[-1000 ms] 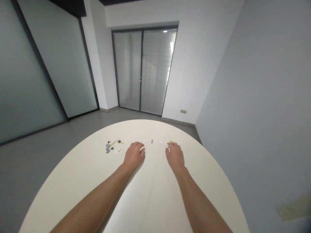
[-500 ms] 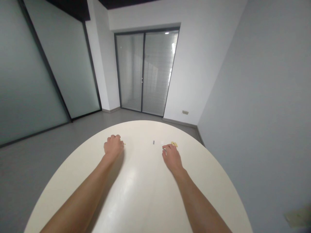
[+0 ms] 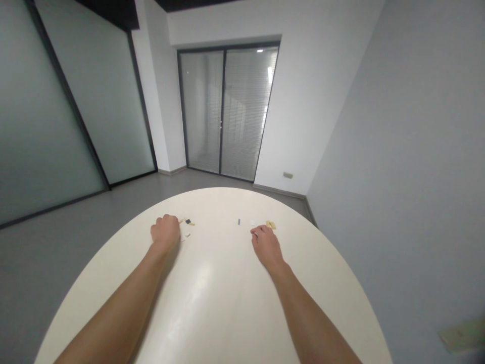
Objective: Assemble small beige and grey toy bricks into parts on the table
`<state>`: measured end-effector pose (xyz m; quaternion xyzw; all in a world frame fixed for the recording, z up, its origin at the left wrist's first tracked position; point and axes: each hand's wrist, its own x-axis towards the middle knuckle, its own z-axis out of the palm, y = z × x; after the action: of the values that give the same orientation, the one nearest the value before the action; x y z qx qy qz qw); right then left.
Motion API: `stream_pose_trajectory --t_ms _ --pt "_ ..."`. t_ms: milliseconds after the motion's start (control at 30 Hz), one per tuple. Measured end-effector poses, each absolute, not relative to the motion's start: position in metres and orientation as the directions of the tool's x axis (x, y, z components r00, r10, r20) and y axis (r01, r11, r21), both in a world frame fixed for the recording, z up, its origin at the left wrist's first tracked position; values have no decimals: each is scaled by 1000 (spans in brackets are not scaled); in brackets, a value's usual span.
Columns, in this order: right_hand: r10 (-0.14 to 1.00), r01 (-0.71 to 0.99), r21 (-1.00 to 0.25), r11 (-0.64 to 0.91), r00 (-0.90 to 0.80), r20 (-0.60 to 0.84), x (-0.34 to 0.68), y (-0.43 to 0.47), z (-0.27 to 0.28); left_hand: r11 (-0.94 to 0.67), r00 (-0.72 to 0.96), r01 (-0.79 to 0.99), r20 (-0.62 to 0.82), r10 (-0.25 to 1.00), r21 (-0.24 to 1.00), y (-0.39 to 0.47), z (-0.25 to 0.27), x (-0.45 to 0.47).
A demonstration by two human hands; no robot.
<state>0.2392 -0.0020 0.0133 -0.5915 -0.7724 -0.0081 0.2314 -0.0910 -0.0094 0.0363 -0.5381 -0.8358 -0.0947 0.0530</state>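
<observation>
My left hand (image 3: 165,230) rests at the left of the round white table (image 3: 227,303), its fingers curled in; whatever they may hold is hidden. Just right of it lie a small black piece (image 3: 188,221), a small yellow piece (image 3: 192,224) and a small white piece (image 3: 188,234). On the right side, my right hand (image 3: 267,246) has its thumb and fingers bent together near the tabletop, with something tiny and pale perhaps between them. Beyond its fingers are flat yellow pieces (image 3: 271,224) and a faint white piece (image 3: 252,222). Between the hands lies a small blue-grey strip (image 3: 239,221).
The table's curved far edge (image 3: 223,188) lies beyond the pieces. Behind it are a grey floor (image 3: 144,192), a dark-framed glass door (image 3: 222,111) and frosted glass panels (image 3: 94,101) at left. A plain wall (image 3: 409,151) rises at right.
My left hand has moved left and slightly nearer, uncovering the small black, yellow and white pieces beside it. My right hand has barely shifted, its fingertips slightly to the left.
</observation>
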Motion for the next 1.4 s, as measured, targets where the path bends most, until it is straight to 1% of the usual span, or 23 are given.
stream_pose_trajectory --t_ms 167,300,533,833,1033,1200,1400 --pt "914 924 -248 290 -190 358 238 -3 15 401 -416 909 214 884 109 -7 35 -91" --pt "910 923 -245 296 -194 367 238 -4 16 359 -377 926 223 899 116 -10 38 -90" --pt "906 922 -244 302 -198 374 238 -2 12 365 -396 912 170 902 187 -11 43 -88" --pt "903 922 -235 308 -206 376 238 -3 10 388 -408 904 94 908 181 -13 53 -84" --pt "901 922 -233 310 -206 382 237 -2 7 394 -403 911 61 913 125 -11 55 -83" --pt "899 918 -242 315 -207 386 238 -2 5 395 -404 904 32 914 162 -8 51 -86" --pt "904 919 -244 311 -206 375 240 -3 7 378 -392 905 35 919 194 -3 43 -91"
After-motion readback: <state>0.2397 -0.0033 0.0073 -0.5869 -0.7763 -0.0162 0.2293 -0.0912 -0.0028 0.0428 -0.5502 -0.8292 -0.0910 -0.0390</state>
